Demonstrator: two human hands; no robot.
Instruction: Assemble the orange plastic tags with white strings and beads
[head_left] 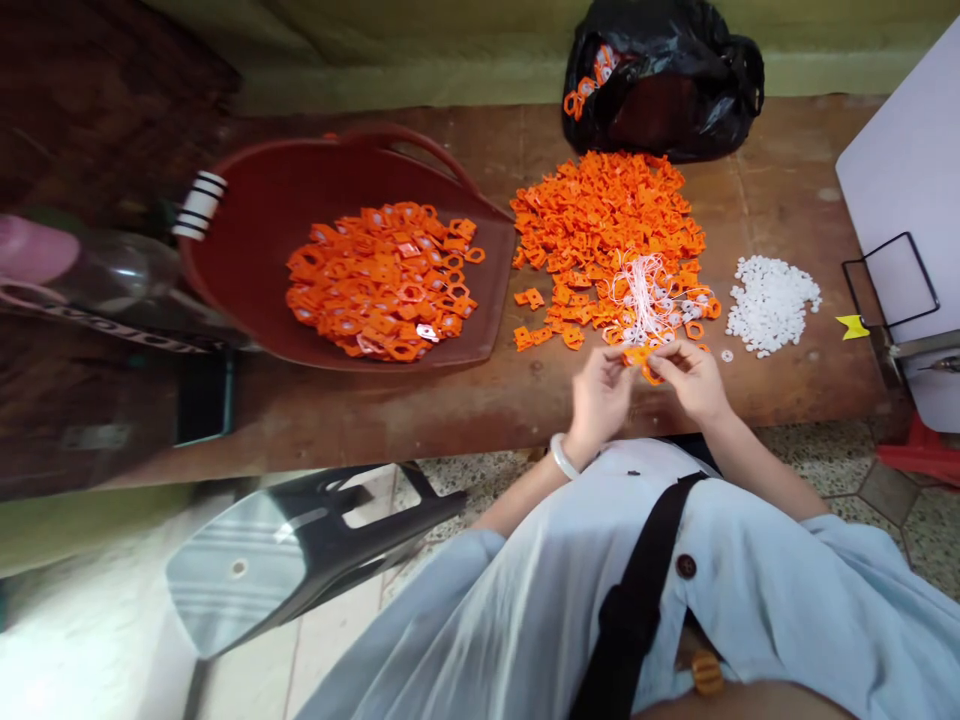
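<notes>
My left hand point(602, 392) and my right hand point(691, 380) meet near the table's front edge. Between their fingertips is a small orange plastic piece point(639, 356), gripped from both sides; its exact shape is partly covered by the fingers. Just beyond lies a bundle of white string point(646, 290) with small white discs among orange parts. Behind that spreads a large pile of orange plastic pieces point(600, 215). To the right is a heap of small white parts point(772, 305), and one white disc point(727, 356) lies apart from it.
A dark red basket point(247, 200) with assembled-looking orange pieces point(390, 285) stands left. A black plastic bag point(675, 90) holding orange parts sits at the back. A bottle point(127, 270) and phone point(205, 398) are far left, a white panel point(907, 180) right, a grey stool point(247, 570) below.
</notes>
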